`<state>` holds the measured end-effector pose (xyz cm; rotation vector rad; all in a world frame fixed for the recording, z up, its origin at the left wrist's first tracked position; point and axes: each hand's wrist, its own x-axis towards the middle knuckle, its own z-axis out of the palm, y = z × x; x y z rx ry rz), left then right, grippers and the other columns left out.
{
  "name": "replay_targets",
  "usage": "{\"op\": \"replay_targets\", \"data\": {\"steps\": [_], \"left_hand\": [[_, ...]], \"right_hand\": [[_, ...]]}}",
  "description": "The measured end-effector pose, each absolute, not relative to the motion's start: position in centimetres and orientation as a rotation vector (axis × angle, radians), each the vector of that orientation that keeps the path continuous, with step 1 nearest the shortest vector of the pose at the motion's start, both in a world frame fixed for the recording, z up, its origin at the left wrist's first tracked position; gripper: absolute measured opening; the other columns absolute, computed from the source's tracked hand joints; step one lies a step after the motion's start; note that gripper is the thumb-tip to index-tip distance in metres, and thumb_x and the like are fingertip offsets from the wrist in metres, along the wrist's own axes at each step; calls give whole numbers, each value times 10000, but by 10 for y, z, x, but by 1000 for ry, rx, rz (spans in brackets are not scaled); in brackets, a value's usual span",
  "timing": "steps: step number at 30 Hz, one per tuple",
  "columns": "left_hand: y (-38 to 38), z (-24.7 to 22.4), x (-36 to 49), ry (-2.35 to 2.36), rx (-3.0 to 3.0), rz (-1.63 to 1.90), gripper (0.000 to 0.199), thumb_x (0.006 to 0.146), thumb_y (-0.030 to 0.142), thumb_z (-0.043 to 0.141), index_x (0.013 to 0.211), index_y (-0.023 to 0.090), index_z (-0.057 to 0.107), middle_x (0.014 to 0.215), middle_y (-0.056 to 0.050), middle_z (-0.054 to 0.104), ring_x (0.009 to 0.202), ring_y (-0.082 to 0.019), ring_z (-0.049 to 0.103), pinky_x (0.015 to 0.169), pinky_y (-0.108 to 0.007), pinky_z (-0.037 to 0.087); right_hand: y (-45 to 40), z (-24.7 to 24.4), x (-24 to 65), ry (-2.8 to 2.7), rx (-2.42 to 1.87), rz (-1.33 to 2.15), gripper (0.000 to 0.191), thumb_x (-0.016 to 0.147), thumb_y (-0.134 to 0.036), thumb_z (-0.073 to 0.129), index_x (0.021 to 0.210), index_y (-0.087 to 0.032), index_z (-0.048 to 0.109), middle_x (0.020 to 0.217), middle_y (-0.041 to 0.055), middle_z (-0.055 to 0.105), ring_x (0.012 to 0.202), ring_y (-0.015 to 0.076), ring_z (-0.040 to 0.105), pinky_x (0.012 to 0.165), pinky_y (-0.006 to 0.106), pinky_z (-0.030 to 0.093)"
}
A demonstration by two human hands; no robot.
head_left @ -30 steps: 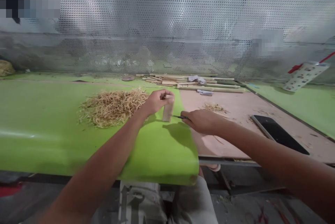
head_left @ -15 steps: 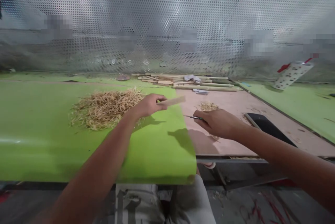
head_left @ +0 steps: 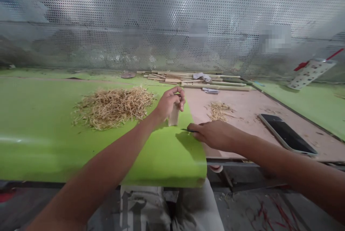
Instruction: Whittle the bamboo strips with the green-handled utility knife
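Note:
Between the fingers of my left hand [head_left: 171,102] is a flat, pale wooden strip [head_left: 173,116], its lower end pointing down at the green sheet [head_left: 151,159]. My right hand [head_left: 212,134] is closed around a thin knife [head_left: 187,130], whose narrow dark blade points left, a little below and right of the strip's end. Most of the knife's handle is hidden in the fist. Left of my left hand lies a large heap of thin, straw-coloured strands [head_left: 115,108]. Behind my right hand sits a smaller pile of similar pieces [head_left: 219,110].
Bamboo sticks and flat slats [head_left: 215,86] lie along the back, with crumpled paper [head_left: 202,76] on them. A phone [head_left: 288,134] rests on the pinkish board at right. Farther right is a tilted patterned cup [head_left: 311,74] with a red straw. A perforated metal screen [head_left: 161,15] rises behind.
My left hand has turned the wooden strip from pointing right to pointing downward. My right hand has moved slightly left with the knife, closer to the strip. The view has shifted a little.

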<state>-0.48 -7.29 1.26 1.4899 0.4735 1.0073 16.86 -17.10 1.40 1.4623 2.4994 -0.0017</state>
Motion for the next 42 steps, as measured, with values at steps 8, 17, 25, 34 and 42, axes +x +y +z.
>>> {"op": "replay_targets", "data": {"steps": [8, 17, 25, 34, 42], "left_hand": [[-89, 14, 1, 525, 1494, 904, 370, 845, 506, 497, 673, 179, 524, 458, 43, 442, 388, -52, 430, 438, -226, 401], [-89, 9, 4, 464, 1432, 776, 434, 840, 504, 520, 574, 176, 419, 454, 58, 372, 378, -29, 380, 434, -198, 372], [-87, 5, 7, 389, 1332, 751, 430, 839, 505, 520, 588, 178, 398, 449, 72, 329, 369, -25, 319, 408, -184, 321], [-87, 4, 8, 374, 1280, 732, 417, 825, 513, 535, 615, 173, 416, 452, 82, 319, 374, -21, 302, 401, -171, 293], [-87, 3, 8, 367, 1220, 740, 408, 831, 486, 544, 614, 166, 414, 455, 90, 302, 367, -17, 280, 394, -168, 267]], "right_hand": [[-175, 10, 158, 2441, 1487, 41, 393, 977, -418, 235, 1153, -206, 515, 691, 80, 661, 612, 222, 625, 523, 278, 341], [-162, 4, 148, 2300, 1584, -20, 367, 973, -402, 243, 1139, -201, 501, 701, 101, 655, 631, 250, 641, 529, 301, 371], [-159, 3, 147, 2284, 1605, -106, 365, 965, -400, 266, 1120, -183, 515, 698, 106, 646, 625, 238, 637, 504, 279, 340], [-158, 4, 141, 2330, 1531, -104, 338, 974, -327, 270, 1149, -150, 498, 657, 86, 627, 567, 215, 613, 482, 276, 333], [-157, 13, 138, 2357, 1506, -158, 338, 979, -315, 258, 1123, -153, 517, 706, 93, 643, 623, 222, 639, 488, 272, 333]]}}
